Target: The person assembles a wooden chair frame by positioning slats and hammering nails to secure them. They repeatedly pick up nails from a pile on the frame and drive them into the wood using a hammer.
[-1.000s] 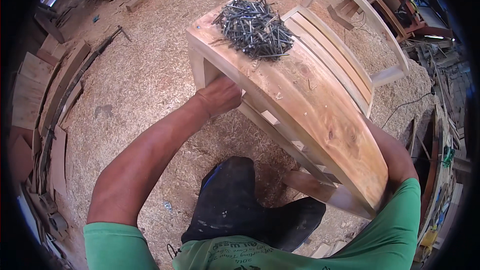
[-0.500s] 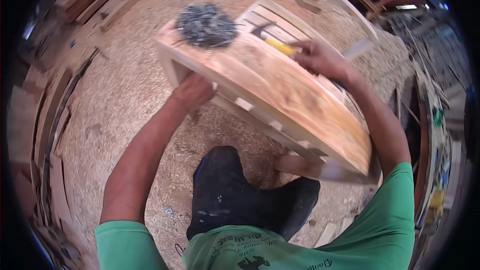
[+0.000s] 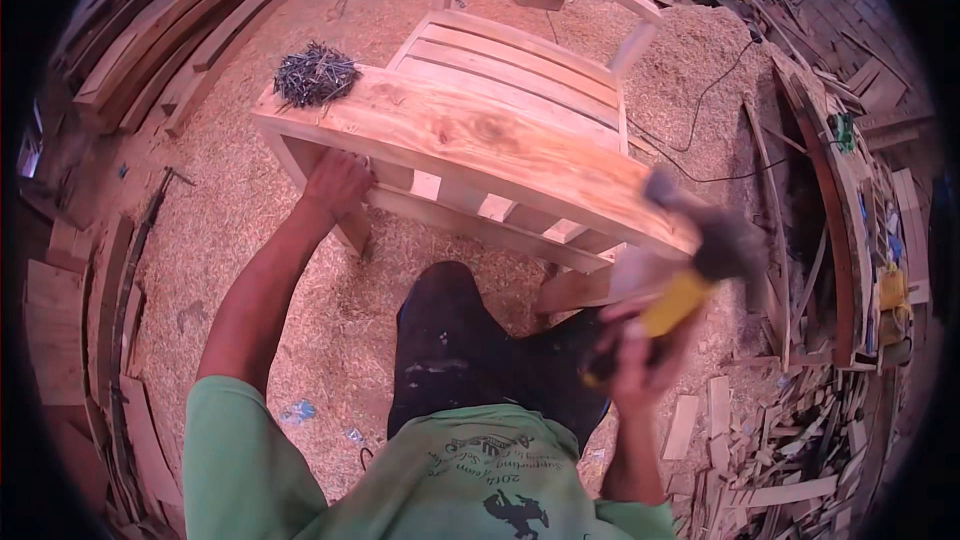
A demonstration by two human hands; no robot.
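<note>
A wooden armchair (image 3: 520, 90) with a slatted seat stands in front of me, its broad side board (image 3: 450, 125) facing me. A heap of loose nails (image 3: 315, 75) lies on that board's left end. Just below the board, my left hand (image 3: 340, 183) is closed at the side frame, fingertips pinched; what they hold, if anything, I cannot make out. My right hand (image 3: 640, 355) grips a hammer (image 3: 672, 302) by its yellow and black handle. Raised near the board's right end, the hammer has a dark head blurred by motion.
Sawdust and shavings cover the floor (image 3: 225, 240). Planks (image 3: 175, 20) are stacked at the far left, with more boards (image 3: 100, 280) along the left side. Offcuts (image 3: 790, 430) lie at the lower right. A black cable (image 3: 690, 145) crosses the floor beyond the chair.
My right hand has swung the hammer from beyond the side board back toward me, on the near right. The chair and nail heap appear farther left in view; my left hand stays under the board.
</note>
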